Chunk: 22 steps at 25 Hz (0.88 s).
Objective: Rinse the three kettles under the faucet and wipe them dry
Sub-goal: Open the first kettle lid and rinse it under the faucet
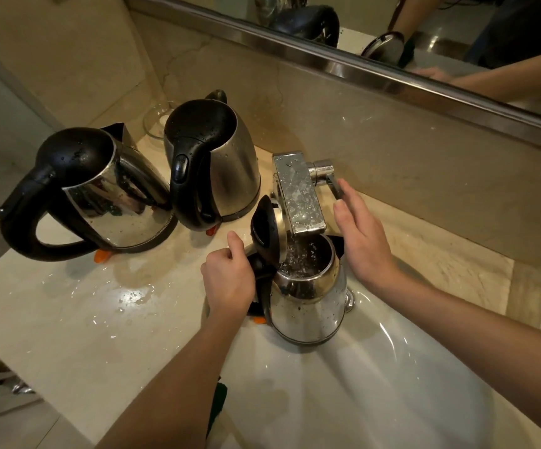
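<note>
While water runs from the faucet [298,192] into the open kettle [311,303] held right under its spout, the left hand [228,280] is clenched round that kettle's black handle. The thumb stands up beside the raised lid [267,234], which tilts back against the faucet's left side. The right hand [363,241] is released, fingers straight and together, with its fingertips touching the lever [335,186] that sticks out from the faucet's right side. The kettle is over the white sink [376,384] that spreads below and in front of the faucet, but I cannot tell whether its base rests on the basin. Drops bead its steel body.

Left of the faucet, two more kettles stand upright on the bench [78,319] with their lids shut. The nearer kettle [220,157] is just beside the faucet and the farther kettle [107,196] is beyond it, close against it. Both are speckled with water, and each shows an orange tab at its base. The bench is pale polished stone, with shining puddles to the left of the faucet and in front of it. A glass dish [157,121] sits in the corner, well to the faucet's left and behind the kettles. Behind the faucet rises a beige stone wall [392,150], and above it is a steel-framed mirror [457,27] that reflects kettle tops and the person's arm.
</note>
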{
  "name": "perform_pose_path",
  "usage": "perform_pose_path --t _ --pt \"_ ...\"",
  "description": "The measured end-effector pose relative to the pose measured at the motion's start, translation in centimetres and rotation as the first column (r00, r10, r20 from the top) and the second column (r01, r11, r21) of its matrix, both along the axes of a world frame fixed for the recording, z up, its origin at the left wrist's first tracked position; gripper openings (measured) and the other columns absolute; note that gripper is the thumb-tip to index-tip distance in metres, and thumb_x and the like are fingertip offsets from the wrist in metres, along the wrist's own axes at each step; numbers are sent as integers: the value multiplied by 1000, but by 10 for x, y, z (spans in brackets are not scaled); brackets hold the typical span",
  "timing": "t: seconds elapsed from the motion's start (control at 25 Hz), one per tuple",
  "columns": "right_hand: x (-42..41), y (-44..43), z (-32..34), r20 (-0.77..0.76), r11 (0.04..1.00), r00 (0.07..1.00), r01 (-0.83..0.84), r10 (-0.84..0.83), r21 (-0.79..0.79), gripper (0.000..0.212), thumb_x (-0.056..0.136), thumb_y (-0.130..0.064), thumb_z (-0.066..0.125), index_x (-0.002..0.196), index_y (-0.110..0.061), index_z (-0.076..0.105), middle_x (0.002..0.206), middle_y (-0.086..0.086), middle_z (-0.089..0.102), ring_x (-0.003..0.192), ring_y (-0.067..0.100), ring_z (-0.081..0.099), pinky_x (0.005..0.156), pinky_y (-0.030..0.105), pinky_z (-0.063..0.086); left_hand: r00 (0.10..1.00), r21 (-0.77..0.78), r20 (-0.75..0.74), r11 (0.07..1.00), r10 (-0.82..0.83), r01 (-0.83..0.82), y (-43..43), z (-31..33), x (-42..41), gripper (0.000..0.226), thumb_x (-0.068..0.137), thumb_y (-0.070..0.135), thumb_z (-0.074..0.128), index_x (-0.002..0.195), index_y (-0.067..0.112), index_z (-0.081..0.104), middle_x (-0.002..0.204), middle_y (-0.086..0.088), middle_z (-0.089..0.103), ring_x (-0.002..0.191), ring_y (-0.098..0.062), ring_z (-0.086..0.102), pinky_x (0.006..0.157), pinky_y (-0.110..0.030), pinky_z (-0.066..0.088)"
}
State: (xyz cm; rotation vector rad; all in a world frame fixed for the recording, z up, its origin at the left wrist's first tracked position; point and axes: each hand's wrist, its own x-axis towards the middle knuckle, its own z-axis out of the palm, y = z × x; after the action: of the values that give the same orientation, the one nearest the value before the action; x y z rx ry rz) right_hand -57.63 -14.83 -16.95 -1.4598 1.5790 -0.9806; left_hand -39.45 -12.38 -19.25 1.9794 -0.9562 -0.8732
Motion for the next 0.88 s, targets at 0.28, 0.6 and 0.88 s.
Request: perform_pose_path --t 0.28,0.6,0.88 --pt "19 20 -22 277 819 787 449 -552 357 45 104 -42 32 116 -13 64 112 4 68 106 16 62 82 26 42 1000 -9 -5 1000 5 -5 0 -1 1 60 104 41 33 52 11 36 53 -7 38 51 -18 38 56 -33 35" --pt "48 26 -16 302 733 688 500 -660 461 76 78 -71 35 119 -15 66 120 5 68 114 24 61 103 48 45 997 58 -83 998 -12 16 2 -5 7 54 102 41 39 56 12 35 57 -9 38 55 -20 38 60 -34 36" --pt "55 40 -11 291 710 666 528 -686 465 56 79 -65 35 85 -21 70 97 6 71 96 27 65 96 52 47 949 134 -310 986 -51 97 25 7 15 45 102 38 41 73 12 65 59 1 60 56 -12 53 56 -29 41"
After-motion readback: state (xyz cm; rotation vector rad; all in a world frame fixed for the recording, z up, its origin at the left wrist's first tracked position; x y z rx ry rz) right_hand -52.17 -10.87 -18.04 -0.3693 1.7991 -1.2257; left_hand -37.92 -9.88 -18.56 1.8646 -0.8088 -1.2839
